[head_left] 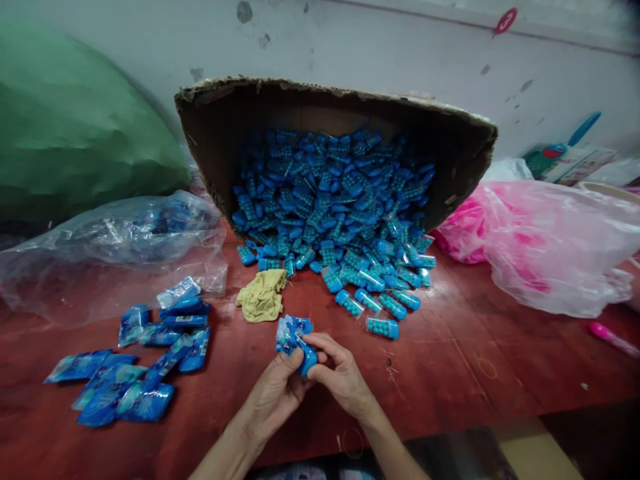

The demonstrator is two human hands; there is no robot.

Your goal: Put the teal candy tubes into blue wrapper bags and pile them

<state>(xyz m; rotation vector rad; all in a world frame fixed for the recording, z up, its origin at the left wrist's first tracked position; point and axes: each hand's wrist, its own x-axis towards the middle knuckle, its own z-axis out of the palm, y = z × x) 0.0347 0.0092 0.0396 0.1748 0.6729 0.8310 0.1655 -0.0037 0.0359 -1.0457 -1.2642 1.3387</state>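
My left hand (280, 387) and my right hand (343, 373) meet over the red table, fingers closed. Between them is a shiny blue printed packet (290, 332), pinched in my left fingers. A smooth, rounded blue bottle end (309, 361) shows at the packet's near side, gripped by my right thumb and fingers. How far the bottle is inside the packet is hidden. Beyond my hands lies a crumpled yellow cloth (262, 295). A single small clear bottle with a blue cap and blue balls (383, 327) rests to the right of the packet.
A tipped cardboard box (205, 150) spills many such bottles (330, 200) onto the red table (450, 360). Filled blue packets (145, 400) lie at left, near a clear plastic bag (115, 233). A pink-filled bag (555, 240) and a pink stick (613, 338) are at right.
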